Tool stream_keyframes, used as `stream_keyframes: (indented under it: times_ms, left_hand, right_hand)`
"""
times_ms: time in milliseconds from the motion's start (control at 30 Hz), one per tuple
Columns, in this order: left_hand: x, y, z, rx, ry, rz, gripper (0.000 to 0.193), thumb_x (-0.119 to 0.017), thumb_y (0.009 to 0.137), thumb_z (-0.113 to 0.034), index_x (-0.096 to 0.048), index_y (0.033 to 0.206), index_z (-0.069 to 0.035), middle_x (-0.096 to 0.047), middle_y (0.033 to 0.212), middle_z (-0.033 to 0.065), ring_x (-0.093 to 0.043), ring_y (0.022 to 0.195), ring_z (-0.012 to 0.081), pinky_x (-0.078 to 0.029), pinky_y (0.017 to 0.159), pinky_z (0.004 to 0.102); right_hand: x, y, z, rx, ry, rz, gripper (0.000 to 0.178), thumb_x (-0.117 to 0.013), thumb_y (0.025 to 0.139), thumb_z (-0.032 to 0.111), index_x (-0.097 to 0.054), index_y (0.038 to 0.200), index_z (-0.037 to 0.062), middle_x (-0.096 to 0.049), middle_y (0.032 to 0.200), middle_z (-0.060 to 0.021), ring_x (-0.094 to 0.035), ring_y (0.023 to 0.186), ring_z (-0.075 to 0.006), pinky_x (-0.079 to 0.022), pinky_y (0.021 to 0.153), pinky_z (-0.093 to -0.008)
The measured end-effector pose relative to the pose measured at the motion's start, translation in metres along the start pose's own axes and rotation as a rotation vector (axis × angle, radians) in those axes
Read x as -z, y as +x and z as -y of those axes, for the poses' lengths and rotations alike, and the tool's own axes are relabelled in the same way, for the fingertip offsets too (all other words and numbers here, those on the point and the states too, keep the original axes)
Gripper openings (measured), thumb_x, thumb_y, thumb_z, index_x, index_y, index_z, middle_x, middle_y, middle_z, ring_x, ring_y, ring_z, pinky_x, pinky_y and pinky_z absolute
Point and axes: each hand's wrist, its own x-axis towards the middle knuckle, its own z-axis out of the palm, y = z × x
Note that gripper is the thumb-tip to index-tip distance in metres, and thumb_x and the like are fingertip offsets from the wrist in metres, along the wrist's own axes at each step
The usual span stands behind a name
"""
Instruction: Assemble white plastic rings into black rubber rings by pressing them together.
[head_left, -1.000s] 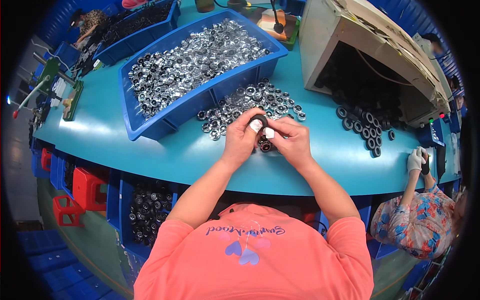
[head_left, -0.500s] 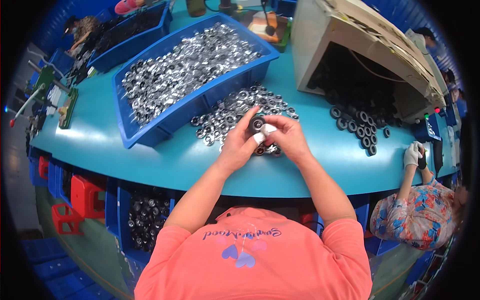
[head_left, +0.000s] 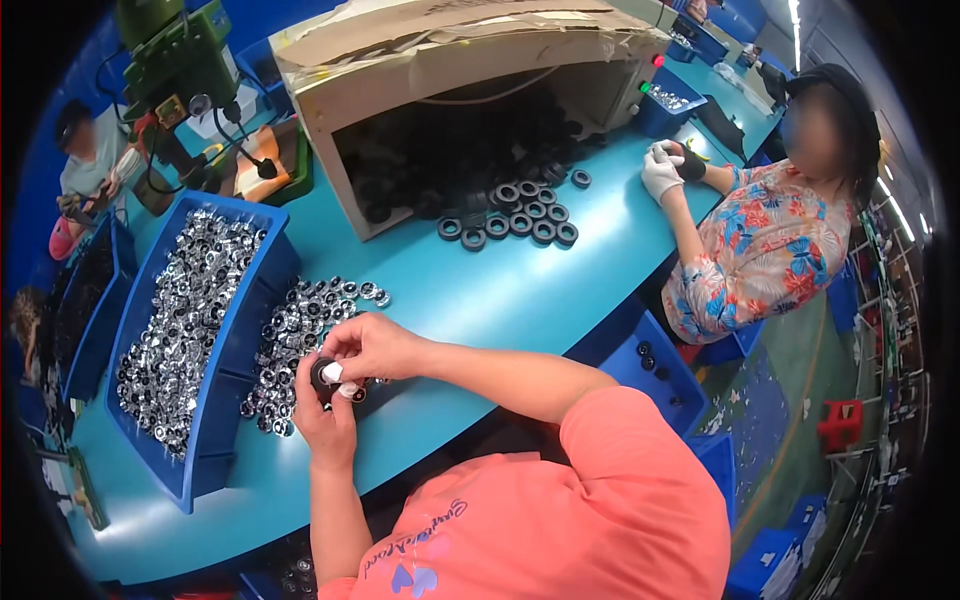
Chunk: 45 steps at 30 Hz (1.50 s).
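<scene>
Fingers of both hands, left hand (head_left: 325, 415) and right hand (head_left: 368, 345), pinch a small black rubber ring (head_left: 325, 374); best kept square while pressing, close above the shiny metal rings (head_left: 290, 330) on the counter (head_left: 480, 290).

Both hands, left hand (head_left: 325, 425) and right hand (head_left: 372, 345), pinch a small black ring (head_left: 324, 373) beside the blue bin (head_left: 215, 400).

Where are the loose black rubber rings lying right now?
In the head view, the black rings lie in rows on the teal table, upper centre, just before the open beige box.
</scene>
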Motion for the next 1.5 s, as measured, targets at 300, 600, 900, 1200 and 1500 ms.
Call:
stream_keyframes:
  times_ms: [300, 600, 900, 1200, 1500]
  left_hand:
    - [-0.002, -0.004, 0.004, 0.004, -0.057, -0.020, 0.052, -0.069, 0.096, -0.001, -0.050, 0.145, 0.002, -0.065, 0.127, 0.0133, -0.066, 0.110, 0.0197, -0.055, 0.096, 0.0323]
    - [0.001, 0.001, -0.007, 0.001, 0.017, -0.027, 0.053, -0.075, 0.092, -0.007, -0.055, 0.141, -0.001, -0.066, 0.128, 0.0118, -0.066, 0.110, 0.0207, -0.054, 0.096, 0.0339]
    - [0.004, 0.008, -0.026, -0.025, -0.034, -0.004, 0.053, -0.074, 0.088, 0.000, -0.056, 0.138, -0.004, -0.074, 0.112, 0.0113, -0.075, 0.097, 0.0199, -0.060, 0.086, 0.0325]
    - [0.010, 0.008, -0.026, -0.039, -0.030, -0.033, 0.053, -0.080, 0.089, -0.007, -0.056, 0.135, -0.003, -0.073, 0.106, 0.0101, -0.074, 0.093, 0.0192, -0.060, 0.084, 0.0320]
    - [0.162, -0.154, -0.019, 0.127, 0.491, -0.522, 0.056, -0.082, 0.084, -0.010, -0.059, 0.134, -0.002, -0.069, 0.107, 0.0127, -0.069, 0.090, 0.0225, -0.057, 0.083, 0.0332]
  right_hand:
    - [0.003, -0.002, 0.005, -0.055, 0.085, 0.091, 0.020, -0.077, 0.090, 0.010, -0.069, 0.105, -0.0016, -0.070, 0.086, -0.0050, -0.068, 0.071, -0.0105, -0.058, 0.062, -0.0263]
    - [0.003, 0.000, 0.010, -0.064, 0.164, 0.149, 0.026, -0.073, 0.094, 0.013, -0.068, 0.116, -0.0003, -0.071, 0.087, -0.0052, -0.068, 0.068, -0.0103, -0.059, 0.059, -0.0265]
    - [0.003, -0.010, 0.033, -0.094, 0.222, 0.048, 0.052, -0.052, 0.080, -0.002, -0.065, 0.130, 0.0013, -0.064, 0.087, -0.0031, -0.063, 0.068, -0.0114, -0.055, 0.060, -0.0272]
    - [0.000, -0.005, 0.026, -0.068, 0.161, 0.036, 0.032, -0.062, 0.096, 0.010, -0.067, 0.127, 0.0014, -0.072, 0.098, -0.0064, -0.066, 0.072, -0.0098, -0.056, 0.060, -0.0250]
    - [0.116, -0.016, 0.088, 0.193, -1.059, -0.335, 0.027, -0.074, 0.085, 0.013, -0.077, 0.111, 0.0073, -0.074, 0.104, -0.0123, -0.073, 0.081, -0.0255, -0.059, 0.080, -0.0386]
